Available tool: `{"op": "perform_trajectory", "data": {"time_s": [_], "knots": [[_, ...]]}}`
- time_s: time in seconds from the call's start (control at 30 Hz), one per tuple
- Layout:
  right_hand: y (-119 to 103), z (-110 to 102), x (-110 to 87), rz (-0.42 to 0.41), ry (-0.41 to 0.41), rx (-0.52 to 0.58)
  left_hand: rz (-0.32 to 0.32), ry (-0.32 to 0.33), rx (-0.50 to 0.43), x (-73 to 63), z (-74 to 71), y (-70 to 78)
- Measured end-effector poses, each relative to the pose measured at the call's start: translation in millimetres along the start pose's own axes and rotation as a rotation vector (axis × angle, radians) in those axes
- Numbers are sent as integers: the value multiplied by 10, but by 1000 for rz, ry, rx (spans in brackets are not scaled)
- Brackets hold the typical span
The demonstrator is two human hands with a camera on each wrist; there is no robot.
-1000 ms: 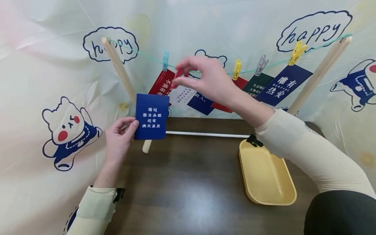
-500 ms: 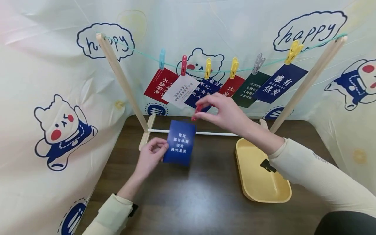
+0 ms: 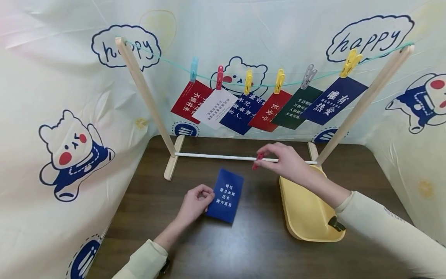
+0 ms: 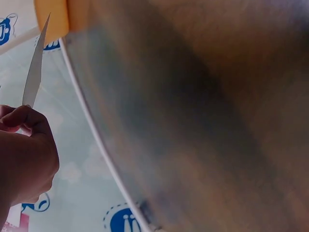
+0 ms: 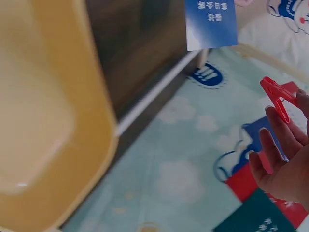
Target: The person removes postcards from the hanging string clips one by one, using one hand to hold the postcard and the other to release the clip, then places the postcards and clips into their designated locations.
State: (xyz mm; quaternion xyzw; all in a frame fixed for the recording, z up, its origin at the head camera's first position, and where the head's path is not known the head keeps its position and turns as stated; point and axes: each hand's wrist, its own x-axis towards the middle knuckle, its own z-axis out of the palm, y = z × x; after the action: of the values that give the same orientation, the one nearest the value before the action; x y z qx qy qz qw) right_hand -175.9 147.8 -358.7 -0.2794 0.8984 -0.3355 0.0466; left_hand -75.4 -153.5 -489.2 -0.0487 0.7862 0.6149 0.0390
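Observation:
My left hand [image 3: 196,203] pinches a blue card [image 3: 225,196] with white lettering by its left edge, low over the dark table. In the left wrist view the card [image 4: 35,72] shows nearly edge-on above the fingers. A red clothespin [image 5: 277,94] is pinched between thumb and fingers of my right hand [image 3: 287,162], which is over the white crossbar near the yellow bin. Behind, several cards hang from a green string on clothespins: a red card [image 3: 191,101], a white card [image 3: 213,108], a blue dotted card [image 3: 242,113], more red, green and blue ones to the right.
A wooden frame with a left post [image 3: 144,95], a right post [image 3: 366,104] and a white crossbar [image 3: 216,156] stands at the table's back. The yellow bin [image 3: 310,211] sits at the right. A patterned cloth [image 3: 296,31] surrounds the table [image 3: 195,244].
Both hands have come down and to the right, away from the string, with the blue card and the red clothespin still held. The hanging cards are now fully visible.

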Motion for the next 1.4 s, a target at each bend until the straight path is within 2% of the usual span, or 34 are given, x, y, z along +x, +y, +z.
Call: {"op": "perform_trajectory", "data": {"time_s": [0.17,0.33,0.6,0.77,0.87,0.97,1.17,1.4], "knots": [[257,93,-180,60,-25,-10,-44,-33,-3,-19,69,-133],[493,130,-336,124,-61,-7,-53,-68,38,-13,110,-241],[941,148,-501,120,-33,-37,-61,-137,160,-9,111,-361],[1143,89,-644,182,23,-35,-50,-165,264,-37,94,-382],[1196,31,-712,220,17,-29,-41,-181,323,-49,89,-378],[1246,16,-757,240,-69,-6,-29,-206,353,-57,85,-381],[1320,116,-848,223,-331,-25,8,-251,423,-42,98,-417],[1321,190,-911,212,-461,-107,21,-274,472,-6,131,-436]]}}
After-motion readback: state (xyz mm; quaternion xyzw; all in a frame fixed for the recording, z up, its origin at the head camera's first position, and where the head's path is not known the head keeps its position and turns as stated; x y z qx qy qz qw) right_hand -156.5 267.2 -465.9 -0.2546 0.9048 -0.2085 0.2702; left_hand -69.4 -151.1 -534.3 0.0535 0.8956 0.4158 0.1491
